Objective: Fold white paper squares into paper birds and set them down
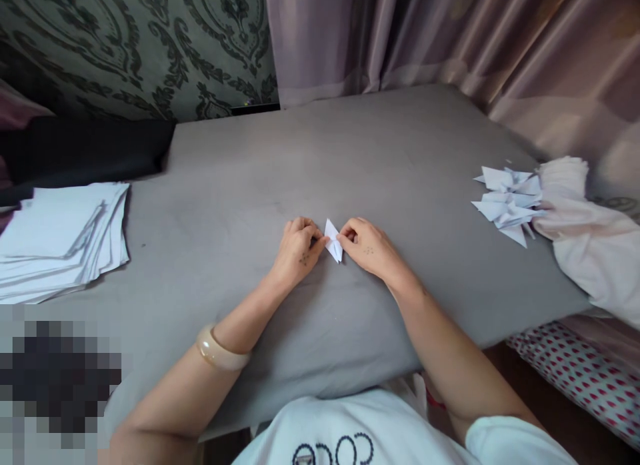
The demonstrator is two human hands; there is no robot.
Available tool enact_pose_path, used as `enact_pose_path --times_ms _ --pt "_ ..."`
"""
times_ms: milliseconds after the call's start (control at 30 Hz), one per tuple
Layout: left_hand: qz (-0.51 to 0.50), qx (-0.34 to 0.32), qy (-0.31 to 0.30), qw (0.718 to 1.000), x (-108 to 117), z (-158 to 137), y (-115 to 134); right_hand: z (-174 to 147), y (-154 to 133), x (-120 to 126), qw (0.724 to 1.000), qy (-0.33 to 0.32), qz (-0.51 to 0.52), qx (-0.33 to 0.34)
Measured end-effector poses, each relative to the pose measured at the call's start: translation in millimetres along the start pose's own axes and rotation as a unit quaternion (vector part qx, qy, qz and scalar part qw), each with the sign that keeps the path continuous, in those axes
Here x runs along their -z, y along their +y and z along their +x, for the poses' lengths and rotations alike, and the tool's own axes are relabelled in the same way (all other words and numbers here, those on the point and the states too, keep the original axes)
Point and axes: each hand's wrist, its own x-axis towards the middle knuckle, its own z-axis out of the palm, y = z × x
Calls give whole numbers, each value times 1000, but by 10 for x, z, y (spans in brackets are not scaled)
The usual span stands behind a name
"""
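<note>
A small piece of folded white paper (333,241), diamond-like with pointed ends, is held just above the grey cloth between my two hands. My left hand (300,247) pinches its left edge between thumb and fingers. From the other side, my right hand (367,246) pinches the right edge in the same way. The curled fingers of both hands are partly hidden behind the thumbs. Too little of the paper shows to make out its finer folds.
A stack of white paper sheets (55,231) lies at the left, by a black item (100,148). Several folded paper cranes (510,198) sit at the right beside a bunched pale cloth (595,231). The grey-covered table (350,151) meets curtains (330,45) at the back.
</note>
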Motion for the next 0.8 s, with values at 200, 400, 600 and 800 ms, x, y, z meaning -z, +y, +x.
enact_pose_path --times_ms 200,400,600,800 --pt "8 -2 -22 1000 59 6 74 -29 6 -58 1000 29 -1 -3" --pt "95 -96 -41 990 58 9 133 -97 4 -151 996 82 -14 36" --pt "176 -167 -101 965 100 -49 168 -265 -100 -158 976 42 -189 101" --pt "190 -188 -136 954 194 -149 143 -403 -231 -136 948 14 -299 108"
